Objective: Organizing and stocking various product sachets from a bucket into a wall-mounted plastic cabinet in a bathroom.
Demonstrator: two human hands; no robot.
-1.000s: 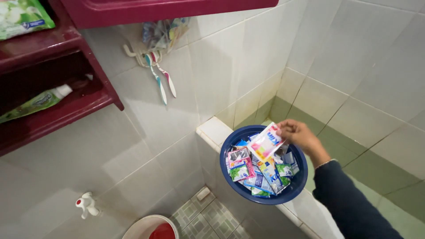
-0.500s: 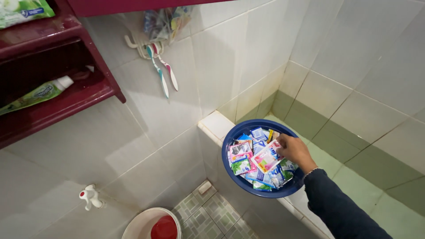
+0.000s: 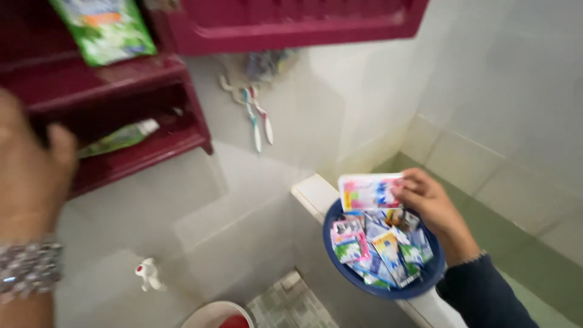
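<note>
Fingers (image 3: 405, 189) of the right hand (image 3: 432, 206) pinch a pink-and-white sachet (image 3: 369, 192) by one edge, lifted clear above the blue basin (image 3: 388, 280) of sachets. Left hand (image 3: 30, 176), blurred, spreads open near the maroon shelf (image 3: 139, 146).

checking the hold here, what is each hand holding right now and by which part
The right hand pinches a pink and white sachet by its right edge, above the blue bowl. The left hand holds nothing.
</note>
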